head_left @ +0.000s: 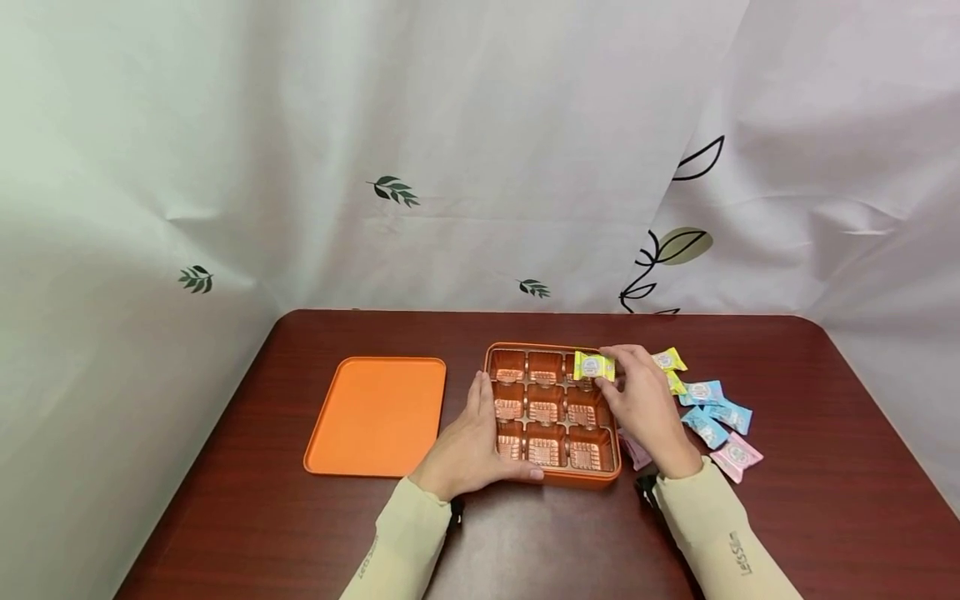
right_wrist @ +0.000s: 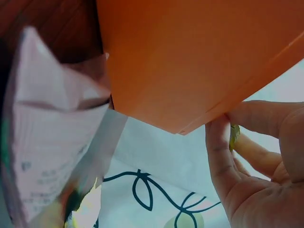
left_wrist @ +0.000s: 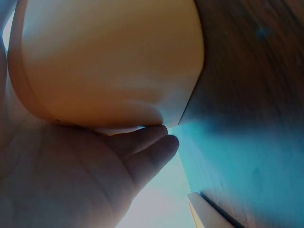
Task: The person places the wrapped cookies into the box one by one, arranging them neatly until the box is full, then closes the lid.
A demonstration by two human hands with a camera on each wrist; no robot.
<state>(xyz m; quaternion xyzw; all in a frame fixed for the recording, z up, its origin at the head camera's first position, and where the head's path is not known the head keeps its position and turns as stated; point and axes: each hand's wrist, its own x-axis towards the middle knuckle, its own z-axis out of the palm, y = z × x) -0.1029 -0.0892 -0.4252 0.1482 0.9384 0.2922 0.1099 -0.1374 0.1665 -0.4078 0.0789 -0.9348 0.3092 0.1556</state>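
Note:
An orange box (head_left: 581, 480) holds a copper-coloured tray divided into several square compartments. My left hand (head_left: 468, 450) rests against the box's near left corner, its straight fingers along the left side and the thumb along the front. In the left wrist view, two fingertips (left_wrist: 164, 142) lie by the orange wall (left_wrist: 109, 61). Between right thumb and fingers I pinch a yellow wrapped candy (head_left: 589, 367), over the far right compartment. In the right wrist view my right hand (right_wrist: 266, 156) is beside the box rim, with only a sliver of yellow wrapper (right_wrist: 234, 135) showing.
An orange lid (head_left: 378, 417) lies flat left of the box. Right of my right hand are more wrapped candies: yellow ones (head_left: 670, 360), blue ones (head_left: 705, 427) and a pink one (head_left: 737, 455). Another pink packet (head_left: 636, 450) is partly hidden by my wrist. A white curtain (head_left: 465, 167) hangs behind the table.

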